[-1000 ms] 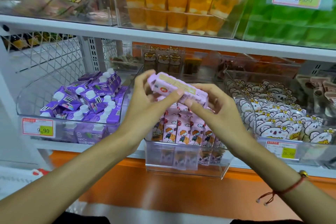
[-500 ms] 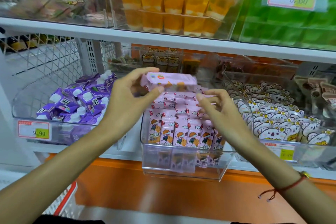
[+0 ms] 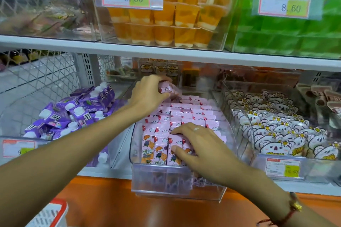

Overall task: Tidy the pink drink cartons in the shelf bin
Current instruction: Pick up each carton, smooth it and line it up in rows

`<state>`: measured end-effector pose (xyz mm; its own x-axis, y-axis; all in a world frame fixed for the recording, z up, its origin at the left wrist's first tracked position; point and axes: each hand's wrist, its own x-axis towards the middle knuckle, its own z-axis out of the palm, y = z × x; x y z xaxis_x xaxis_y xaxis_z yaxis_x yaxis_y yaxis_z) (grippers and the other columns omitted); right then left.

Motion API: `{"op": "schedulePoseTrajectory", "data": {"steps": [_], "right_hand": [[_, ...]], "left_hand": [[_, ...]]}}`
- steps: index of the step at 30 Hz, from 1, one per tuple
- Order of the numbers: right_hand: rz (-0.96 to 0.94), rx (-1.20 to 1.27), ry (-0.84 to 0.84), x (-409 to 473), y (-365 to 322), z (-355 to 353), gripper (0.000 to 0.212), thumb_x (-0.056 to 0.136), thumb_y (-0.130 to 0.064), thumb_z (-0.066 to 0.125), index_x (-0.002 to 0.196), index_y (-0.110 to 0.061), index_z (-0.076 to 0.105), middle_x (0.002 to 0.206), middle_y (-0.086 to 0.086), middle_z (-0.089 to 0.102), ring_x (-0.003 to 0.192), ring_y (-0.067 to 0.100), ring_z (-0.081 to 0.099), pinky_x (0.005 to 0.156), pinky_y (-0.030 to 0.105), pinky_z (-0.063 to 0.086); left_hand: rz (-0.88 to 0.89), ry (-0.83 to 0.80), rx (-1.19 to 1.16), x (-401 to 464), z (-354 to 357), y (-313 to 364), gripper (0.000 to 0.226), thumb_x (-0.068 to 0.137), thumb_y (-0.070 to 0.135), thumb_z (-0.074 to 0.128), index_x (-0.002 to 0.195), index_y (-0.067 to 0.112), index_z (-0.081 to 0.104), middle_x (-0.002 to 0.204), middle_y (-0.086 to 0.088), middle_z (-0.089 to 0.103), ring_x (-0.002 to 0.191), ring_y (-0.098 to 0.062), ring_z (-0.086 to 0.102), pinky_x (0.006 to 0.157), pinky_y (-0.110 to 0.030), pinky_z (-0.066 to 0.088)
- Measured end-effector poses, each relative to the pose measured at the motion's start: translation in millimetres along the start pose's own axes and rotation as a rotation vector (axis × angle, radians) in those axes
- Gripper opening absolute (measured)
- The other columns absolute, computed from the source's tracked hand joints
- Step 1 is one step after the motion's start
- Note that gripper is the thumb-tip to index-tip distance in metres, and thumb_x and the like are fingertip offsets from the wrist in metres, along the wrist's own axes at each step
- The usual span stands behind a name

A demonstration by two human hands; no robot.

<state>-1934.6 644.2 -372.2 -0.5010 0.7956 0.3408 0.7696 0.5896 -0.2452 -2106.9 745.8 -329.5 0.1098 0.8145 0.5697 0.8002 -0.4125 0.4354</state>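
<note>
At the centre of the frame, the pink drink cartons (image 3: 177, 116) stand in close rows inside the clear shelf bin (image 3: 177, 180), which juts forward past the shelf edge. Most are upright and shoulder to shoulder; the front row shows its cartoon faces through the bin's low front wall.

Just above centre, the left hand (image 3: 147, 96) is closed around one loose pink carton (image 3: 168, 89), thumb beneath and fingers over it, holding it tilted over the back rows. Lower and to the right, the right hand (image 3: 201, 145) lies spread and flat on the front cartons, fingers apart, thumb against a carton face, pressing rather than gripping.

The likeliest trouble, I judge, is at the back: the held carton is angled, and if it is pushed down where no clear slot shows, it could ride on its neighbours' tops or knock them askew. Too much weight from the right hand could lean the front row forward against the bin wall, or crease the soft packs. Because the bin overhangs the orange ledge (image 3: 166, 214) below, a hard downward shove might tip it.

To the left lie purple cartons (image 3: 73, 112) in a loose heap; to the right, koala-print packs (image 3: 276, 131) in their own bin.
</note>
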Motion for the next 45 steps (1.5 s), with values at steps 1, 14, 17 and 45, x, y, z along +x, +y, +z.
{"op": "schedulePoseTrajectory", "data": {"steps": [1, 14, 17, 45], "right_hand": [[-0.004, 0.000, 0.001, 0, 1, 1, 0.041, 0.096, -0.046, 0.043, 0.134, -0.030, 0.044, 0.127, -0.011, 0.051, 0.111, 0.005, 0.042, 0.090, 0.021, 0.026], [-0.019, -0.060, 0.025, -4, 2, -1, 0.040, 0.096, -0.042, 0.045, 0.134, -0.029, 0.048, 0.136, -0.009, 0.047, 0.127, 0.010, 0.036, 0.104, 0.028, 0.026], [-0.012, -0.090, 0.068, -4, -2, -4, 0.032, 0.095, -0.038, 0.048, 0.122, -0.027, 0.059, 0.124, -0.008, 0.053, 0.117, 0.012, 0.043, 0.092, 0.029, 0.035], [-0.066, 0.143, -0.014, -43, -5, 1, 0.023, 0.095, -0.049, 0.047, 0.100, -0.035, 0.064, 0.093, -0.016, 0.057, 0.085, -0.001, 0.053, 0.069, 0.023, 0.044]], "left_hand": [[0.018, -0.057, 0.070, 3, 3, -1, 0.041, 0.082, 0.029, 0.073, 0.122, 0.025, 0.064, 0.119, 0.000, 0.068, 0.110, -0.023, 0.062, 0.092, -0.041, 0.051], [-0.003, -0.329, 0.110, 50, 27, -2, 0.046, 0.086, 0.024, 0.070, 0.125, 0.012, 0.050, 0.099, -0.006, 0.060, 0.085, -0.023, 0.057, 0.070, -0.031, 0.047], [0.028, -0.398, 0.237, 51, 40, -4, 0.027, 0.087, 0.024, 0.067, 0.113, 0.018, 0.059, 0.100, 0.000, 0.060, 0.093, -0.025, 0.058, 0.073, -0.017, 0.046], [-0.121, -0.350, -0.008, 42, 31, -6, 0.010, 0.094, 0.030, 0.058, 0.096, 0.022, 0.064, 0.111, -0.004, 0.067, 0.096, -0.020, 0.061, 0.078, -0.033, 0.051]]}}
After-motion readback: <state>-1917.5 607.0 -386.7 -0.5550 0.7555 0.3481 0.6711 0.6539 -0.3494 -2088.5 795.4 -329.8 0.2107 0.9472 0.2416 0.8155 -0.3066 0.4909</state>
